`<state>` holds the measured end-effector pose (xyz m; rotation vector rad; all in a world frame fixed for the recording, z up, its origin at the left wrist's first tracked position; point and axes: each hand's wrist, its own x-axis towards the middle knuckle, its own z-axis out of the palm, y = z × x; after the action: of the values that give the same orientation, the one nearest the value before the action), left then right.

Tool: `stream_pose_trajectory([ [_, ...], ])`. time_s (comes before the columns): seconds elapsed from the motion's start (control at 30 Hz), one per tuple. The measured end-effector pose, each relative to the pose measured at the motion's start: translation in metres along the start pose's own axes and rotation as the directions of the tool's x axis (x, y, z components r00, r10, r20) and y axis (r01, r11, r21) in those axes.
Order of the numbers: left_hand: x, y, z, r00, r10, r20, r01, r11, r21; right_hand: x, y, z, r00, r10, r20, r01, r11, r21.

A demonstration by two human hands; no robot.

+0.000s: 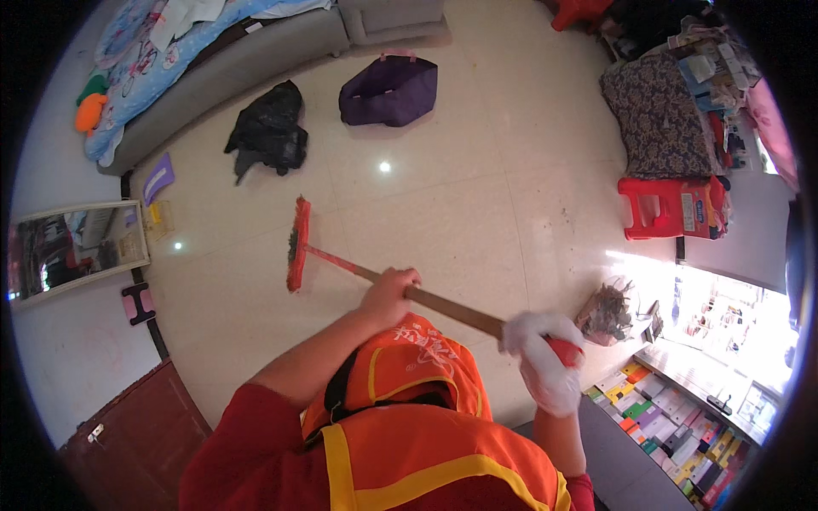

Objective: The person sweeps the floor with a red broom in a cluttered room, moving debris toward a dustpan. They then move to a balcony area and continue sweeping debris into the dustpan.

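A push broom with a red head (300, 246) and a long wooden handle (457, 310) reaches from the tiled floor up toward my body. My left hand (390, 294), without a glove, is closed around the middle of the handle. Nearer the handle's red-capped end, my right hand (546, 358) grips it in a white glove. Beyond the broom head a crumpled black plastic bag (271, 131) lies on the floor, and a dark purple tote bag (390, 92) lies beside it. Small bits of debris (565, 217) are scattered on the floor at the right.
A grey bed frame (236, 83) stands at the upper left, a framed mirror (80, 249) against the left wall. On the right are a red plastic stool (658, 207), a cloth-covered pile (658, 115), a clear bag of dry material (604, 313) and rows of boxes (677, 421) near the bright doorway.
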<state>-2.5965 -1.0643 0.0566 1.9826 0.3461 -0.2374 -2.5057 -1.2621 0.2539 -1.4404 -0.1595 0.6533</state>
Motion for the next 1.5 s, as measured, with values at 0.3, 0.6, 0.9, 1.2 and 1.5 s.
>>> stream_pose_trajectory([
  [0.3,0.131,0.015,0.115,0.883,0.458,0.102,-0.427,0.875,-0.230,0.011,-0.027,-0.028,0.862,-0.085,-0.500,-0.077,0.952,-0.295],
  [0.6,0.117,0.166,0.148,0.670,0.587,0.455,-0.397,0.801,-0.449,-0.056,-0.098,-0.047,0.753,-0.282,-0.595,0.011,0.909,-0.417],
  [0.9,0.273,0.076,0.158,0.858,0.489,0.159,-0.503,0.862,0.063,0.054,0.021,-0.177,0.857,-0.130,-0.499,0.129,0.991,-0.036],
  [1.2,0.285,0.222,0.400,0.727,0.619,0.297,-0.573,0.786,-0.234,-0.024,-0.056,-0.348,0.643,-0.160,-0.749,0.069,0.986,-0.151],
  [1.5,0.211,0.331,0.421,0.602,0.631,0.490,-0.519,0.775,-0.361,-0.109,-0.140,-0.409,0.713,-0.317,-0.626,0.007,0.895,-0.445],
])
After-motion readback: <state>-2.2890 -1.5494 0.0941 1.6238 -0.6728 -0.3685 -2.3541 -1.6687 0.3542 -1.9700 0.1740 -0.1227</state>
